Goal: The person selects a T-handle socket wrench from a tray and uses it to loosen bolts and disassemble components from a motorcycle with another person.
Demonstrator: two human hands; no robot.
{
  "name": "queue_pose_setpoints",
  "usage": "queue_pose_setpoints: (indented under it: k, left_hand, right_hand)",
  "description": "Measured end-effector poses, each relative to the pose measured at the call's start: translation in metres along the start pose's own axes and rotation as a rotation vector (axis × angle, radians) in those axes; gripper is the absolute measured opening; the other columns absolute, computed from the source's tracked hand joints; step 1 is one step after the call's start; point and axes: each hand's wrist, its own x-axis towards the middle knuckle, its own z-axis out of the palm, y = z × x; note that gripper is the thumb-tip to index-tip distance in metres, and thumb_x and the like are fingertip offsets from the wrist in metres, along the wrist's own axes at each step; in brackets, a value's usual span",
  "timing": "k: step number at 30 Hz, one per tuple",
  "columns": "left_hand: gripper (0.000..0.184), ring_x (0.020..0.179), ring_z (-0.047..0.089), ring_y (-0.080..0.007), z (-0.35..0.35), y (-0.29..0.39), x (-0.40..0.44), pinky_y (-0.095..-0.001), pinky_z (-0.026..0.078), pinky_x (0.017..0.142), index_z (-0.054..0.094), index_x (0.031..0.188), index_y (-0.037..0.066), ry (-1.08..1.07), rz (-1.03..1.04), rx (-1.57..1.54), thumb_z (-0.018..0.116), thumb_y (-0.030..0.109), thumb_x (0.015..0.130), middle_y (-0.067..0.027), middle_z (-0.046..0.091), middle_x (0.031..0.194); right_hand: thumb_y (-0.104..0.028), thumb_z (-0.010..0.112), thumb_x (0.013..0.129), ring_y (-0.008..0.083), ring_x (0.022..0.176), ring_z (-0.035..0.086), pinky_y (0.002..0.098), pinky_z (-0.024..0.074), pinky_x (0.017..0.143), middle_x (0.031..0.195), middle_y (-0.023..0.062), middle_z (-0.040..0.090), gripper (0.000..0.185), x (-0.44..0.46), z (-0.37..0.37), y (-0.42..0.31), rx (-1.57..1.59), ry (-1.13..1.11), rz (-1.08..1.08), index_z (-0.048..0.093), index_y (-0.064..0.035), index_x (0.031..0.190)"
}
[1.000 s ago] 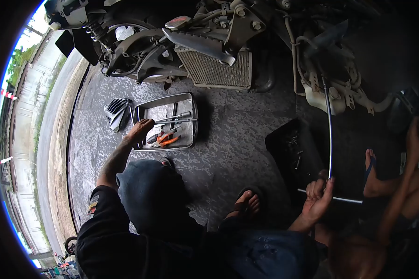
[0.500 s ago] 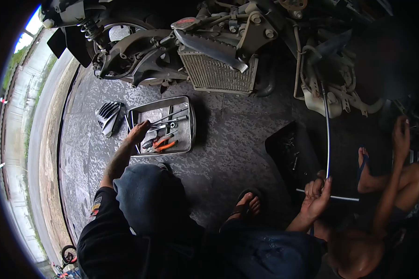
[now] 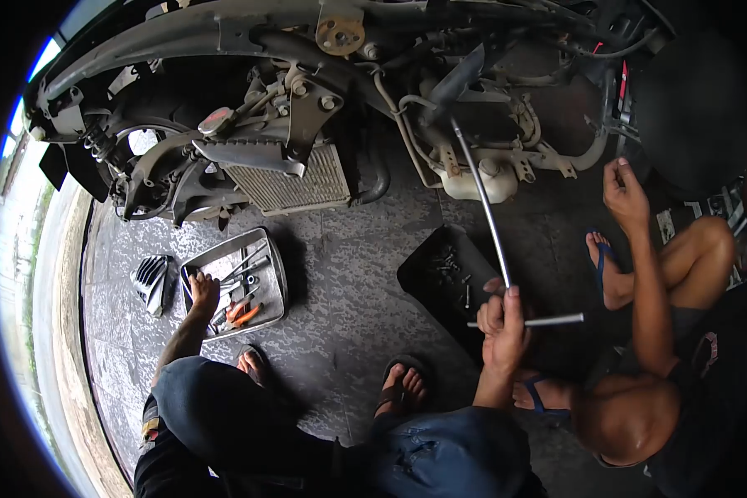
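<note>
My right hand [image 3: 501, 334] is closed around a T-handle wrench [image 3: 491, 217], near where the long shaft meets the crossbar. The shaft slants up to the motorcycle [image 3: 324, 91], its far end by the frame above a whitish plastic reservoir [image 3: 480, 184]. At the left, my left hand [image 3: 202, 292] reaches over the left side of a metal tray [image 3: 281, 278], fingers curled; what they hold, if anything, is hidden. Inside the tray lie several metal wrenches and orange-handled pliers [image 3: 244, 317].
A black bin [image 3: 423, 264] with loose bolts stands beneath the wrench. A ribbed plastic cover [image 3: 152, 282] lies left of the tray. At the right sits another person, with a raised hand [image 3: 625, 195] and blue sandals. The radiator [image 3: 295, 181] hangs low on the motorcycle.
The view has swung right, bringing more of the motorcycle and the other person into sight. My left hand has shifted toward the tray's left side. My right hand still grips the T-handle wrench.
</note>
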Motion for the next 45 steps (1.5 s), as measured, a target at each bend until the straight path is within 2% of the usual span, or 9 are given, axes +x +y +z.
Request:
queue_pose_setpoints:
  k: [3,6,11,15,20,35,38,40,45]
  left_hand:
    - [0.020,0.094,0.056,-0.0224,-0.042,0.009,0.008,-0.0468,0.038,0.079,0.067,0.096,0.014,-0.147,0.046,0.103,0.052,0.022,0.085,-0.0047,0.063,0.096]
    - [0.021,0.088,0.065,-0.0269,-0.149,0.025,0.011,-0.0429,0.050,0.073,0.067,0.096,0.014,-0.381,0.404,-0.229,0.055,0.027,0.083,-0.0108,0.066,0.094]
    - [0.031,0.098,0.061,-0.0285,-0.312,0.090,-0.006,-0.0382,0.051,0.081,0.058,0.117,0.012,-0.110,1.085,-0.616,0.045,0.028,0.094,-0.0107,0.063,0.105]
    - [0.031,0.099,0.059,-0.0284,-0.415,0.102,-0.022,-0.0371,0.051,0.082,0.056,0.115,0.005,0.126,1.373,-0.923,0.046,0.025,0.094,-0.0135,0.060,0.105]
    - [0.027,0.090,0.058,-0.0272,-0.461,0.098,-0.016,-0.0382,0.051,0.079,0.055,0.111,0.005,0.258,1.473,-0.841,0.049,0.023,0.092,-0.0122,0.056,0.092]
    - [0.018,0.087,0.054,-0.0301,-0.469,0.168,0.013,-0.0392,0.046,0.076,0.058,0.100,0.002,0.463,1.315,-1.533,0.055,0.016,0.088,-0.0131,0.054,0.090]
    - [0.019,0.084,0.053,-0.0303,-0.481,0.170,0.013,-0.0389,0.044,0.076,0.058,0.101,0.001,0.587,1.276,-1.656,0.055,0.015,0.088,-0.0125,0.052,0.087]
    - [0.020,0.083,0.052,-0.0303,-0.495,0.168,0.010,-0.0386,0.043,0.076,0.058,0.103,0.001,0.694,1.257,-1.704,0.055,0.015,0.088,-0.0123,0.051,0.086]
    - [0.039,0.095,0.052,-0.0287,-0.546,0.162,-0.009,-0.0363,0.040,0.084,0.050,0.119,-0.002,0.594,1.113,-1.498,0.052,0.026,0.091,-0.0156,0.053,0.103]
  right_hand:
    - [-0.029,0.039,0.099,0.0027,0.042,0.019,0.0211,0.0159,0.041,0.050,-0.0068,0.025,0.036,0.032,0.019,0.001,0.049,-0.041,0.009,0.054,0.0037,0.094]
    - [-0.030,0.037,0.099,0.0031,0.042,0.018,0.0217,0.0157,0.041,0.050,-0.0069,0.022,0.036,0.044,0.020,0.006,0.041,-0.072,0.010,0.053,0.0026,0.096]
    - [-0.030,0.037,0.099,0.0030,0.042,0.017,0.0216,0.0148,0.042,0.050,-0.0072,0.022,0.035,0.048,0.020,0.007,0.083,-0.088,0.004,0.052,0.0019,0.097]
    - [-0.030,0.036,0.100,0.0032,0.043,0.017,0.0217,0.0148,0.042,0.050,-0.0073,0.022,0.036,0.069,0.028,0.006,0.082,-0.085,0.012,0.052,0.0018,0.097]
    - [-0.031,0.036,0.100,0.0033,0.042,0.018,0.0216,0.0152,0.042,0.050,-0.0073,0.023,0.037,0.084,0.043,0.007,0.067,-0.045,-0.028,0.053,0.0018,0.096]
    - [-0.030,0.044,0.096,0.0005,0.045,0.023,0.0194,0.0158,0.042,0.052,-0.0100,0.027,0.033,0.076,0.056,-0.018,-0.264,0.150,-0.056,0.060,-0.0019,0.090]
    - [-0.030,0.045,0.094,0.0055,0.061,0.051,0.0180,0.0400,0.052,0.071,-0.0010,0.055,0.033,0.077,0.064,-0.007,0.081,0.287,0.078,0.061,-0.0019,0.097]
    - [-0.034,0.052,0.090,0.0096,0.078,0.058,0.0206,0.0462,0.065,0.087,0.0025,0.058,0.034,0.074,0.055,0.008,0.272,0.097,0.008,0.056,-0.0007,0.100]
    - [-0.033,0.053,0.089,0.0109,0.077,0.058,0.0216,0.0465,0.065,0.087,0.0029,0.059,0.034,0.074,0.047,0.015,0.217,0.162,-0.069,0.056,-0.0011,0.100]
